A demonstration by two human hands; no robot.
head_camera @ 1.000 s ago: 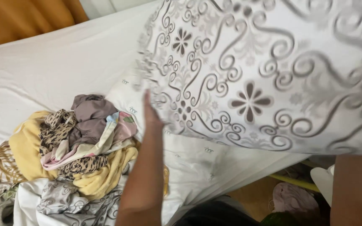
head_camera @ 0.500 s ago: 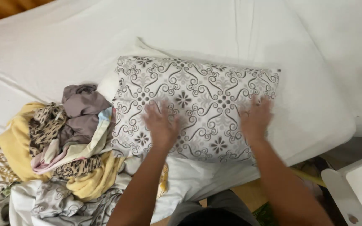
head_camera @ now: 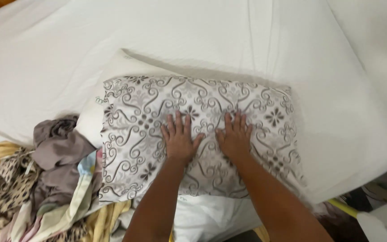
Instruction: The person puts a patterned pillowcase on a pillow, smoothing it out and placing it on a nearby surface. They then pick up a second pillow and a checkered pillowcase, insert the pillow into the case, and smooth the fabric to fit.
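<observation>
Left of your left hand lies a pile of clothes (head_camera: 45, 179), yellow, grey and leopard-print, touching the near left corner of the pillow (head_camera: 198, 134). A plain white pillow (head_camera: 108, 96) pokes out from under that patterned one, up and left of your fingers. Your left hand (head_camera: 178, 139) rests flat, fingers spread, gripping nothing, on the middle of the patterned pillow. Your right hand (head_camera: 235, 136) lies just beside it, likewise flat and empty. The pillow sits on the white sheet (head_camera: 202, 36), which stretches away beyond your fingertips. You seem to be pressing the pillow smooth; the next move likely calls for sweeping both palms outward toward its ends, evenly, without dragging it off the pillow beneath
</observation>
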